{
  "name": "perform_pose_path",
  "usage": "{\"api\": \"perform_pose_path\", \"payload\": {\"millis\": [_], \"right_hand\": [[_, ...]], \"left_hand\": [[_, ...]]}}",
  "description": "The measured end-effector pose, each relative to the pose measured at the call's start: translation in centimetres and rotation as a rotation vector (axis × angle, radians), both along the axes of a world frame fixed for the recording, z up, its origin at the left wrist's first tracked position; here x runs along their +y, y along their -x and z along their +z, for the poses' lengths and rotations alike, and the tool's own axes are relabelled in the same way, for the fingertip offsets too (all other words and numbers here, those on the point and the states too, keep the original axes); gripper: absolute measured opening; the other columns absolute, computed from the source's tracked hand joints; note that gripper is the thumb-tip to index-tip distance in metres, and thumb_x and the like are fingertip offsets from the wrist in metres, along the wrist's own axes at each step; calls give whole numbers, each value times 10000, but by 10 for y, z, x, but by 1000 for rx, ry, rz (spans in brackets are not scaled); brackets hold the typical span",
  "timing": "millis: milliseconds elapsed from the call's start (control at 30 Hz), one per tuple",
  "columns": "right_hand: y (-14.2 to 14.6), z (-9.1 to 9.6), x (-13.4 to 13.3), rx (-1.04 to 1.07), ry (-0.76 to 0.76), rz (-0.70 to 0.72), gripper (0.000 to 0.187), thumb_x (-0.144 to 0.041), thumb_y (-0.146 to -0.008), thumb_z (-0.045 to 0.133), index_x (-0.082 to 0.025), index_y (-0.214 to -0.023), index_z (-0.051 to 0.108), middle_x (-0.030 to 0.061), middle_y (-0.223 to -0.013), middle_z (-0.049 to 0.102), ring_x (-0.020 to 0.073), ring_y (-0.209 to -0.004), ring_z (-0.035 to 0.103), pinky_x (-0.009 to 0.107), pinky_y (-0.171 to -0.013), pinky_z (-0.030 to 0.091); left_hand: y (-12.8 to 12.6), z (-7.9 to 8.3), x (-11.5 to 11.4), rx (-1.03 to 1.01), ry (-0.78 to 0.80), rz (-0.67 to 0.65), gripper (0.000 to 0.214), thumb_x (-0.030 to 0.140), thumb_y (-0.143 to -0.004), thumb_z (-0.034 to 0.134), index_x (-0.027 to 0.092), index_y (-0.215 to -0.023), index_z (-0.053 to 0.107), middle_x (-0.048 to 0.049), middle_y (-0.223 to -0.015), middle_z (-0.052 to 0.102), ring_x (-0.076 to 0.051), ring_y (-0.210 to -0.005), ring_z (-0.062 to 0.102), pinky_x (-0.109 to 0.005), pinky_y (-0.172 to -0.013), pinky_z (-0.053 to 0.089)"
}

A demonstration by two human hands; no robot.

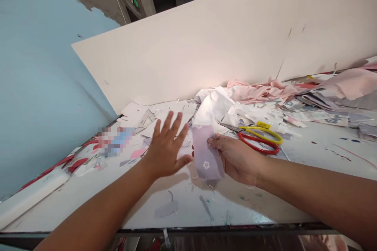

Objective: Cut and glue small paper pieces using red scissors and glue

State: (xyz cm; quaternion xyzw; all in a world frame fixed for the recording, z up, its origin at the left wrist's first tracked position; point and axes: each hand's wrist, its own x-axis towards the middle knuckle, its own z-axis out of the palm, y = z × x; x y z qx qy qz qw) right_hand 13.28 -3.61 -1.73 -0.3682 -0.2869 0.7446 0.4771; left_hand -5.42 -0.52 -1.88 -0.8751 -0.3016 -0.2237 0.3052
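Note:
Between the thumb and fingers of my right hand (235,159) is a strip of lilac fabric (206,153) with small white flowers, held upright above the table. Its top end meets white cloth (213,104); whether the two are joined I cannot tell. My left hand (167,149) hovers left of the strip, fingers spread and holding nothing. Just beyond my right hand lie scissors (259,137) with one yellow and one red handle, their blades pointing left toward the lilac fabric.
Crumpled pink fabric (262,92) and patterned scraps (326,117) are heaped along the back and right. A tall white board (206,55) rises behind the table (118,200). At the left edge rests a long white roll (35,194) near red scraps (78,164).

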Motion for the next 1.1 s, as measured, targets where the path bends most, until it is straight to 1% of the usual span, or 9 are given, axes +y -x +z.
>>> {"api": "perform_pose_path", "payload": {"millis": [133,233,367,467,500,567,700,867,1100], "right_hand": [[-2,7,-2,150,53,100,86,-162,-809,432,-180,-767,505,-46,-503,506,83,-415,491,210,-469,432],[-3,11,-4,152,87,87,106,-170,-814,421,-170,-822,526,-20,-556,549,100,-472,544,234,-513,458],[-3,10,-3,56,74,-31,175,-196,-843,379,-184,-945,521,21,-671,611,148,-553,591,305,-548,480],[-3,7,-1,99,24,14,152,-218,-850,378,-194,-885,524,-7,-609,570,131,-499,554,278,-509,463],[-3,7,-1,132,25,62,141,-222,-846,386,-189,-846,523,-15,-586,550,121,-485,541,266,-505,460],[-3,7,-1,172,33,106,127,-215,-838,403,-181,-816,524,-17,-596,544,113,-510,550,258,-540,470],[-3,9,-3,93,-24,-51,133,-211,-847,404,-206,-911,521,-8,-704,580,125,-615,583,284,-609,485],[5,3,-8,22,-198,-53,45,-251,-837,471,-229,-813,503,-56,-636,524,86,-561,514,213,-548,438],[6,-6,-11,-368,-405,150,263,-417,-824,442,-230,-983,540,-22,-708,536,100,-585,508,222,-514,420]], "left_hand": [[-9,-5,-6,291,-108,-423,527,359,-817,434,183,-1307,361,-68,-1396,361,-203,-1336,194,-374,-1085,140],[-9,-4,2,239,-104,-250,457,251,-818,432,219,-1274,411,-36,-1366,411,-202,-1323,237,-422,-1092,70],[1,-2,11,-86,-237,66,537,243,-788,495,143,-1301,371,-162,-1412,293,-300,-1332,165,-490,-1057,108],[2,-5,8,100,-292,-259,540,193,-781,506,271,-1295,358,-63,-1431,287,-244,-1338,170,-436,-1067,149],[1,-6,7,256,-236,-383,506,212,-797,488,329,-1275,370,-5,-1416,327,-204,-1332,206,-400,-1074,155],[-2,-7,6,266,-134,-345,471,170,-817,436,312,-1264,394,5,-1370,407,-182,-1319,249,-422,-1087,82],[-4,-1,5,-218,124,-94,511,138,-818,391,195,-1322,329,-86,-1360,416,-223,-1292,299,-461,-1064,152],[-10,3,-5,-499,940,-273,257,336,-825,458,196,-969,619,-77,-1189,545,-196,-1036,534,-291,-850,437],[-19,-1,-11,-899,1359,-189,310,401,-756,566,185,-975,605,-40,-902,631,-161,-810,566,-274,-699,439]]}}
